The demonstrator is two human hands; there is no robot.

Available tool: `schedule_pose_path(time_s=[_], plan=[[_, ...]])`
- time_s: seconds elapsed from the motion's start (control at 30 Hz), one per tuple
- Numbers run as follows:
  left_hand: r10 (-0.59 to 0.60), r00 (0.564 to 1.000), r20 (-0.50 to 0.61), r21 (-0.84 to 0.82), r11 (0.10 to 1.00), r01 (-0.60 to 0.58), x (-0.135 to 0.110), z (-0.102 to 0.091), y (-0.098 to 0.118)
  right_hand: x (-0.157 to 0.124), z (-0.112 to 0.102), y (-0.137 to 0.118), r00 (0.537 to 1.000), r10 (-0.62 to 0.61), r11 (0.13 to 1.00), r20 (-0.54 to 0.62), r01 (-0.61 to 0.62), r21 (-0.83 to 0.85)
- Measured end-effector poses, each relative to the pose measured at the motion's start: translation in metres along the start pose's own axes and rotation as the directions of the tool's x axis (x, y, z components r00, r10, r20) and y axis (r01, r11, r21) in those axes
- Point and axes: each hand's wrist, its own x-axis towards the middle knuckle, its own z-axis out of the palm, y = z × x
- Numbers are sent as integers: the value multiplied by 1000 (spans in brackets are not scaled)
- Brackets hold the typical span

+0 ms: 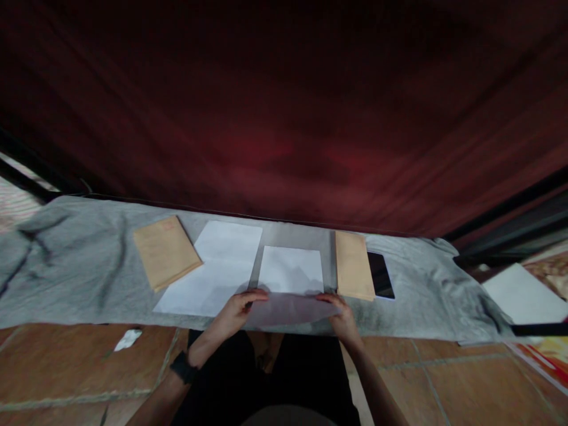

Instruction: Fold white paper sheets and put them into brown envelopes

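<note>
A white sheet of paper (290, 278) lies in front of me on a grey cloth (80, 272), its near part bent up toward me. My left hand (237, 310) pinches the sheet's near left corner, fingers closed on the edge. My right hand (339, 310) grips the near right corner in the same way. A black band sits on my left wrist (184, 367).
A stack of white sheets (213, 269) lies left of the held sheet, with a tan envelope (165, 251) beside it. Another tan envelope (354, 264) and a dark phone (380, 274) lie to the right. A dark red curtain (284, 106) hangs behind. More white paper (523, 296) sits at far right.
</note>
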Motion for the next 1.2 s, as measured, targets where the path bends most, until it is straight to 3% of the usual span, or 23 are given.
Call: schedule_pose_path(time_s=[0.1,0.23,0.4,0.6,0.77,0.97,1.2], plan=[[-108,993,-47,35,993,110,0,0,1,0,1,-1,998,67,997,7,-67,-43],[-214,960,-179,19,975,221,17,5,6,12,9,-5,970,224,960,-90,-236,-150],[-282,899,-336,90,940,328,42,13,6,28,22,-6,942,273,926,-195,-312,-212],[-375,860,-347,233,853,466,50,16,7,27,28,-12,927,308,853,-215,-370,-369],[-461,818,-344,437,693,574,56,15,23,30,33,-20,938,260,774,-228,-344,-532],[-499,789,-358,571,552,608,65,17,39,37,44,-27,957,180,571,-227,-290,-768],[-490,787,-374,625,494,604,68,21,42,41,49,-27,973,-55,606,-226,-148,-782]])
